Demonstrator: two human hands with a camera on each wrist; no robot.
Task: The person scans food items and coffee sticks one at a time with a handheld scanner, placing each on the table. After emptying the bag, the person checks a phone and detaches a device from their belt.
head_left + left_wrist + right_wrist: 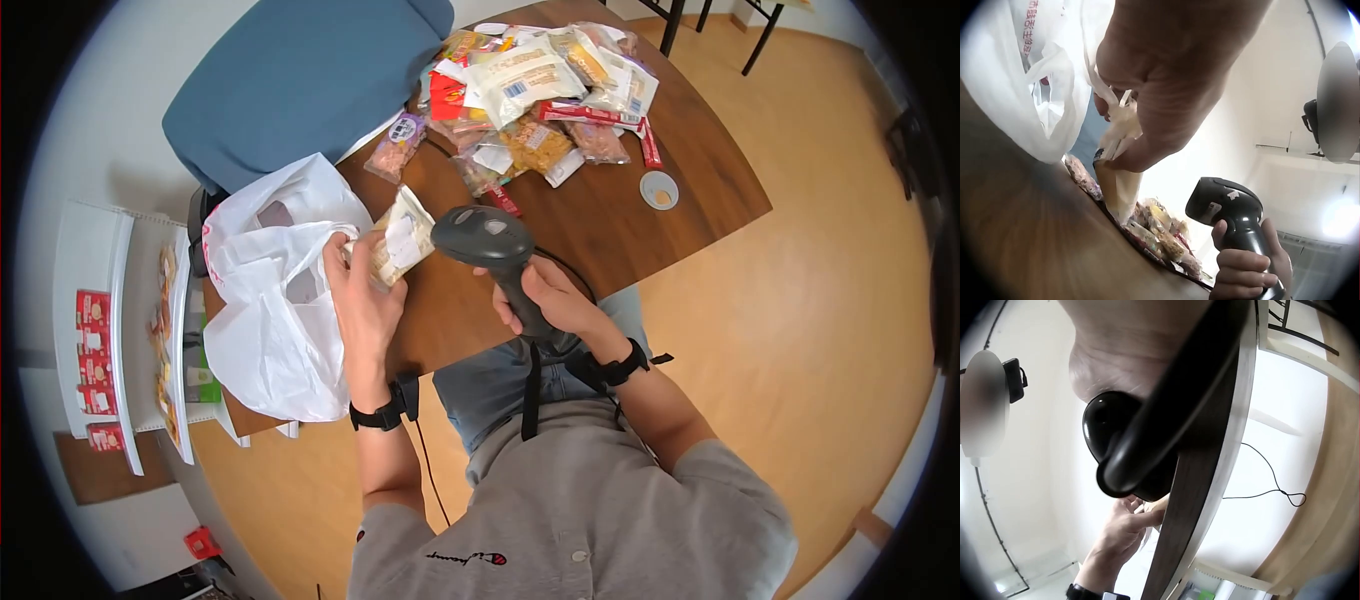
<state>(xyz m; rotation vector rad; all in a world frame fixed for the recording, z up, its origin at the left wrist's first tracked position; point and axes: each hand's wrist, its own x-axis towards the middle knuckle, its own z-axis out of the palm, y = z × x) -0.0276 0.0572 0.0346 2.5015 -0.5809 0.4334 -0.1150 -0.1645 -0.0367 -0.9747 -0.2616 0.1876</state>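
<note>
My left hand (pixel 368 300) pinches a cream-coloured snack packet (pixel 404 238) between thumb and fingers, right beside the opening of a white plastic bag (pixel 270 340). In the left wrist view, the packet (pixel 1121 187) hangs down below the thumb, and a loop of the bag (pixel 1060 134) lies close to the fingers. My right hand (pixel 560 300) grips a black barcode scanner (pixel 482 235) by its handle, its head turned towards the packet. In the right wrist view the scanner's underside and cable (pixel 1141 450) hide most of that hand's fingers.
A heap of snack packets (pixel 530 85) covers the far part of the wooden table (pixel 690 200). One small purple-labelled packet (pixel 398 145) lies apart from it, near the bag. A round lid-like disc (pixel 659 190) sits to the right. Behind stands a blue chair (pixel 290 90); shelves (pixel 125 340) are at left.
</note>
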